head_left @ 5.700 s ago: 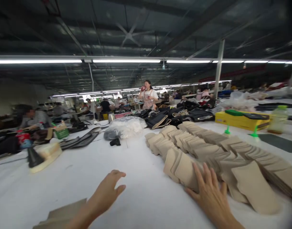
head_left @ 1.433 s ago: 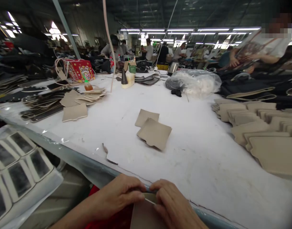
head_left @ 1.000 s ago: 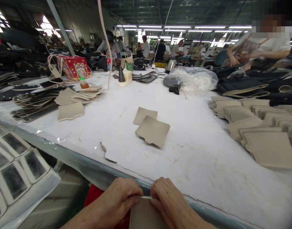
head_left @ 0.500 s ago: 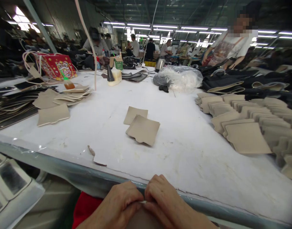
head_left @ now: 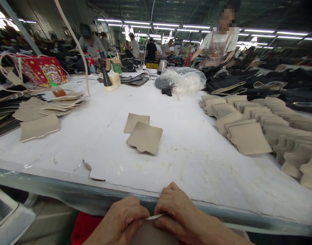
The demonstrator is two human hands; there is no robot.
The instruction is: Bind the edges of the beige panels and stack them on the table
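Observation:
Below the table's front edge, my left hand (head_left: 125, 216) and my right hand (head_left: 175, 211) pinch the upper edge of a taupe leather piece (head_left: 152, 234). A pale strip of that edge shows in the gap between my fingers. The lower part of the piece runs out of the picture. Beyond my hands, a small stack of taupe leather pieces (head_left: 147, 137) lies in the middle of the white table (head_left: 181, 177), with one more piece (head_left: 136, 120) partly under it.
Rows of overlapping taupe pieces (head_left: 250, 136) cover the right side. More pieces (head_left: 40, 127) lie at left, near a glue bottle (head_left: 57, 89) and a red bag (head_left: 40, 69). Farther back are a plastic bag (head_left: 183, 80), a kettle (head_left: 161, 65) and a standing person (head_left: 217, 47).
The view has turned slightly to the right. My hands have moved a little apart along the edge, and more of the pale strip shows. The person at the back has straightened up.

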